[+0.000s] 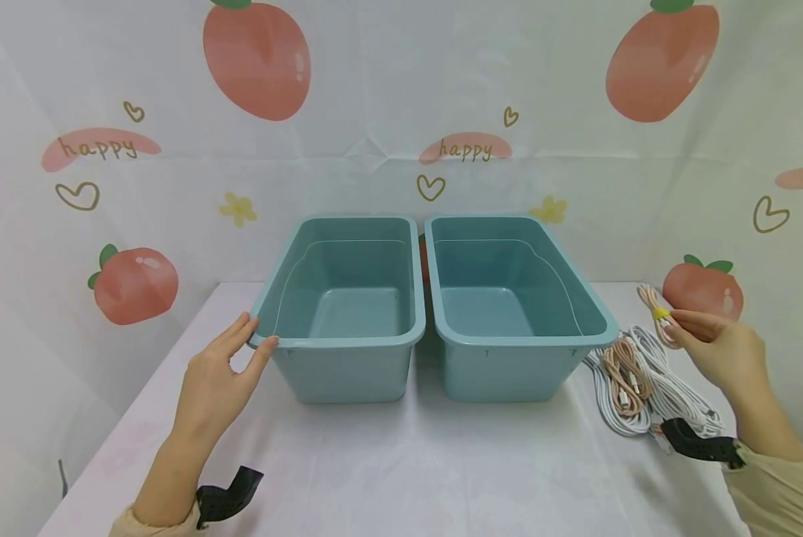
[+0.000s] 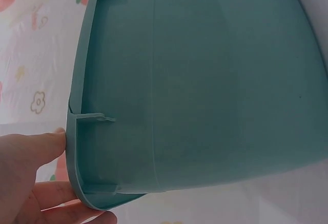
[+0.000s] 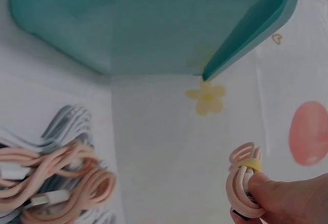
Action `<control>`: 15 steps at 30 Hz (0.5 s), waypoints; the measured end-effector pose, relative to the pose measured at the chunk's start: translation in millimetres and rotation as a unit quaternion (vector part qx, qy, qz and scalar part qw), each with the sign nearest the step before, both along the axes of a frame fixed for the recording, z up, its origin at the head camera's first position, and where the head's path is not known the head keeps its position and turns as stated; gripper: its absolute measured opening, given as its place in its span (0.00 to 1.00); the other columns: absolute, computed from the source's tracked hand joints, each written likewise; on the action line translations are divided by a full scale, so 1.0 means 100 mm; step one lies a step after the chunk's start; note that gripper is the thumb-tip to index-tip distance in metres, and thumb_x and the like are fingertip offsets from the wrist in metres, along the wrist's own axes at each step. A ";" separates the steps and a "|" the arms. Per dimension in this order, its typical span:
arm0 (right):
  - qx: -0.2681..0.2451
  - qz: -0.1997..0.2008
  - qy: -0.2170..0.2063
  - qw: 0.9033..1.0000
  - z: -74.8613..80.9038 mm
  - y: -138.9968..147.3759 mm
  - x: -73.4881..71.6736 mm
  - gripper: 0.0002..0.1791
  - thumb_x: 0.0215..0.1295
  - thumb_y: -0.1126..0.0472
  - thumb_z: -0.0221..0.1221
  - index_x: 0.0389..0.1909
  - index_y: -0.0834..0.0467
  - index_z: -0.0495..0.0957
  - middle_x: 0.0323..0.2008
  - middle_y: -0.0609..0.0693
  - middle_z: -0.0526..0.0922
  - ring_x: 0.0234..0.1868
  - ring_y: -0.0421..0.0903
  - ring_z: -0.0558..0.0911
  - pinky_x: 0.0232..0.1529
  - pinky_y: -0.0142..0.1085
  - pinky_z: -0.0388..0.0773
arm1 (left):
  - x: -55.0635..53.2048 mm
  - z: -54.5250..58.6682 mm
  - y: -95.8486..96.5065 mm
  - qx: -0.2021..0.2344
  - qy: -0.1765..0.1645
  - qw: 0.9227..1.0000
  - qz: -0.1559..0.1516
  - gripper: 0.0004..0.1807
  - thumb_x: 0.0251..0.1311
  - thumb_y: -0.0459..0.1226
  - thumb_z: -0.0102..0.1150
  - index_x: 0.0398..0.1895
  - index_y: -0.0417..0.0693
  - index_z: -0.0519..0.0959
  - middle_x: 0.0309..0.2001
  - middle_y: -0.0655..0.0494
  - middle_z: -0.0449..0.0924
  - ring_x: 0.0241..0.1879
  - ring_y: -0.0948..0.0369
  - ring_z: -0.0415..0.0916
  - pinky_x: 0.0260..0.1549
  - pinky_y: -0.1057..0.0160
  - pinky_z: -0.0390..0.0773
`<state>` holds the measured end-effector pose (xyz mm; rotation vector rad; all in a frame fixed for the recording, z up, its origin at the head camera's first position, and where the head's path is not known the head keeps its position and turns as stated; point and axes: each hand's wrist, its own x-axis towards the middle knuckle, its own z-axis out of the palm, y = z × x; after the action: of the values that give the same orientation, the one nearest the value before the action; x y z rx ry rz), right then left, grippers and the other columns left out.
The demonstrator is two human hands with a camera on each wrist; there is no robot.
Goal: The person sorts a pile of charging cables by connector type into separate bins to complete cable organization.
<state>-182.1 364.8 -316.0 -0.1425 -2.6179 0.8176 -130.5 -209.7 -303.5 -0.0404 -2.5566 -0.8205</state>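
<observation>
My right hand [image 1: 723, 350] pinches a pink cable bundle [image 3: 245, 183] bound with a yellow tie [image 3: 249, 164], held up above a pile of coiled cables. The pile has white cables [image 1: 672, 388] and a pink cable [image 1: 624, 373] with pale plugs, right of the right-hand bin. On the other side, my left hand [image 1: 216, 380] rests at the near left corner of the left blue-green bin [image 1: 347, 373]. Its thumb and fingers touch the rim, as the left wrist view also shows. The inside of this bin shows bare.
A second blue-green bin [image 1: 502, 373] stands beside the left one, a narrow gap between their rims. White cloth covers the table [image 1: 441, 477]. Behind hangs a white backdrop [image 1: 374, 89] printed with fruit, hearts and the word happy. Each wrist carries a black mount [image 1: 230, 496].
</observation>
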 end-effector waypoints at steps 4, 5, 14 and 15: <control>0.004 0.010 0.022 1.000 0.12 -0.08 -0.01 0.26 0.62 0.53 0.59 0.51 0.71 0.75 0.21 0.03 0.58 0.28 0.05 0.59 0.22 0.13 0.64 | 0.00 0.00 0.00 0.001 -0.002 1.000 0.001 0.31 0.63 0.48 0.55 0.62 0.36 0.68 0.65 0.39 0.66 0.64 0.38 0.63 0.54 0.37 0.68; 0.004 0.013 0.023 1.000 0.15 -0.10 -0.01 0.26 0.62 0.53 0.59 0.51 0.71 0.75 0.21 0.03 0.58 0.28 0.05 0.59 0.22 0.13 0.64 | 0.00 0.00 0.00 0.001 -0.002 1.000 0.001 0.31 0.63 0.48 0.55 0.62 0.36 0.68 0.65 0.39 0.66 0.64 0.39 0.63 0.54 0.37 0.68; 0.003 0.052 0.065 0.997 0.39 -0.30 -0.07 0.22 0.62 0.56 0.59 0.50 0.70 0.77 0.25 0.05 0.60 0.27 0.06 0.64 0.24 0.11 0.65 | 0.00 0.00 0.00 0.002 -0.001 1.000 0.000 0.31 0.63 0.48 0.54 0.62 0.35 0.68 0.65 0.39 0.66 0.64 0.38 0.63 0.55 0.36 0.68; 0.003 0.057 0.072 0.996 0.41 -0.33 -0.07 0.22 0.62 0.57 0.60 0.50 0.70 0.77 0.26 0.06 0.61 0.27 0.06 0.64 0.24 0.10 0.65 | 0.00 0.00 0.00 0.002 0.000 1.000 0.001 0.31 0.63 0.48 0.55 0.62 0.35 0.69 0.65 0.39 0.66 0.64 0.38 0.63 0.55 0.37 0.68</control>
<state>-189.3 331.9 -274.8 0.0658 -2.5099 0.8248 -130.4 -209.6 -303.3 -0.0380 -2.5540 -0.8253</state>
